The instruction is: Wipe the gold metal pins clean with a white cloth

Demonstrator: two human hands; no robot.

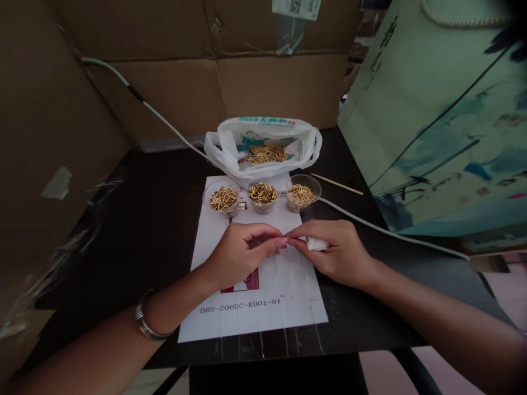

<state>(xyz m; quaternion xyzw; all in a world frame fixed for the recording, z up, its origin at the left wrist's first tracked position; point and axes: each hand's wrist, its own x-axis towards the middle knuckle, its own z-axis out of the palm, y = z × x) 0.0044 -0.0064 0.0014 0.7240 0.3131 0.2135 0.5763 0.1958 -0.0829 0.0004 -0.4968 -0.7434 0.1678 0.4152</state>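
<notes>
My left hand (242, 251) and my right hand (340, 249) meet fingertip to fingertip above a printed sheet (288, 299). Both are closed in a pinch. A tiny thin piece seems to lie between the fingertips, too small to name. Under the fingers of my right hand is a crumpled white tissue (317, 243). Just beyond the hands stand three clear plastic cups filled with small brass-coloured pins: a left cup (224, 200), a middle cup (262, 198) and a right cup (302, 195).
Behind the cups, an open white plastic bag (263, 131) holds a heap of longer brass-coloured pins (267, 154). A thin wooden stick (337, 184) lies at the right. A white cable (391, 232) crosses the black table (135, 230). Cardboard (164, 93) and a pale green bag (436, 120) border it.
</notes>
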